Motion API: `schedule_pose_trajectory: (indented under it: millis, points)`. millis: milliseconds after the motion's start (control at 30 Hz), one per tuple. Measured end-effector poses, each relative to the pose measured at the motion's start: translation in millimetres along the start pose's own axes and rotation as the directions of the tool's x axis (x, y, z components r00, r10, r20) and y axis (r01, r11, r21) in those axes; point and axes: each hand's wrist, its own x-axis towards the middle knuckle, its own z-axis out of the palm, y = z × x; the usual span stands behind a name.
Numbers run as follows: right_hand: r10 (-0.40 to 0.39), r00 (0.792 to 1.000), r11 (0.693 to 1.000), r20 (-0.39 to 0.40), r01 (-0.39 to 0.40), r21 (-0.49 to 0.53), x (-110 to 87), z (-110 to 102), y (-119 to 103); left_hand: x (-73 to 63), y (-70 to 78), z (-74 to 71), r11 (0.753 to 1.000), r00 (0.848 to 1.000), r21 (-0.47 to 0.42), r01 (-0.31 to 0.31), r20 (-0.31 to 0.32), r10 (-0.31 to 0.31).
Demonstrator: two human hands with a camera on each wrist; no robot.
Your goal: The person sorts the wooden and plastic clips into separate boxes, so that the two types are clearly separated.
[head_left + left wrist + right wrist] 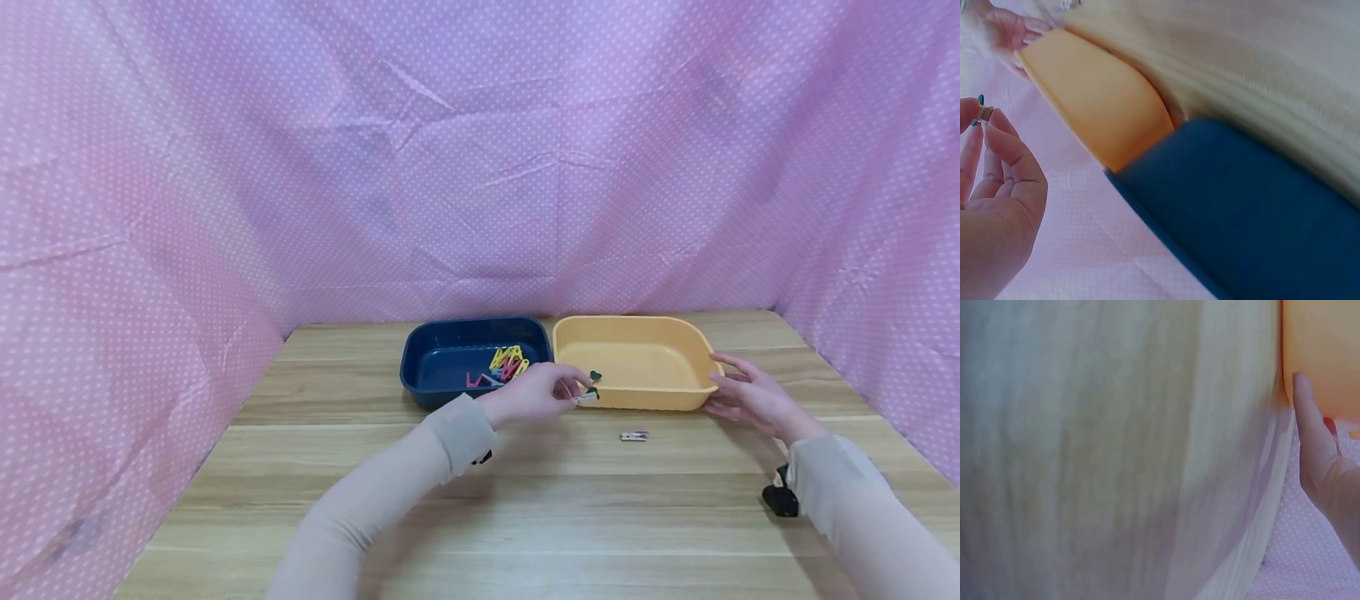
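Note:
Between thumb and fingers, my left hand (536,392) pinches a small pale clothespin (586,398) with dark green decoration, just in front of the yellow basin (637,400). The left wrist view shows this clothespin (985,114) at the fingertips. My right hand (757,398) touches the right end of the basin, its fingers fairly straight against the rim and outer wall. In the right wrist view the thumb (1310,419) lies along that wall. Another small clothespin (633,436), pale with a purplish part, lies on the table in front of the basin.
A dark blue basin (427,395) stands directly left of the yellow one, holding several yellow, pink and blue plastic clips (508,361). Both stand on a wood-grain table (315,450) towards its back edge. Pink dotted cloth (480,167) hangs behind and at both sides.

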Motion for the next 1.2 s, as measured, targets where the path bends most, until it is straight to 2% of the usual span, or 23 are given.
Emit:
schedule_pose_trajectory:
  millis: [300, 500, 767, 1033, 1200]
  points:
    - [0.0, 1.0, 1.0, 0.005, 0.0, 0.006, 0.6, 1, -1, 8.2, -7.7, -19.4, 1.0, 0.993, -0.022, -0.011, -0.121, 0.009]
    - [0.014, 1.0, 1.0, -0.007, -0.014, -0.007, 0.6, 2, -1, 15.6, -10.9, -27.7, 0.997, 0.979, -0.071, 0.03, -0.197, -0.044]
    - [0.015, 1.0, 1.0, -0.019, -0.015, -0.021, 0.7, 1, -1, 26.8, -7.5, -27.7, 0.977, 0.967, -0.181, 0.108, -0.211, -0.146]
    - [0.019, 0.999, 1.0, -0.034, -0.019, -0.012, -0.4, 1, 0, 44.5, -10.8, -26.0, 0.98, 0.963, -0.183, 0.082, -0.239, -0.126]
    - [0.019, 0.999, 1.0, -0.027, -0.019, -0.012, 0.2, 1, -1, 54.9, -12.0, -21.6, 0.976, 0.963, -0.189, 0.105, -0.227, -0.147]
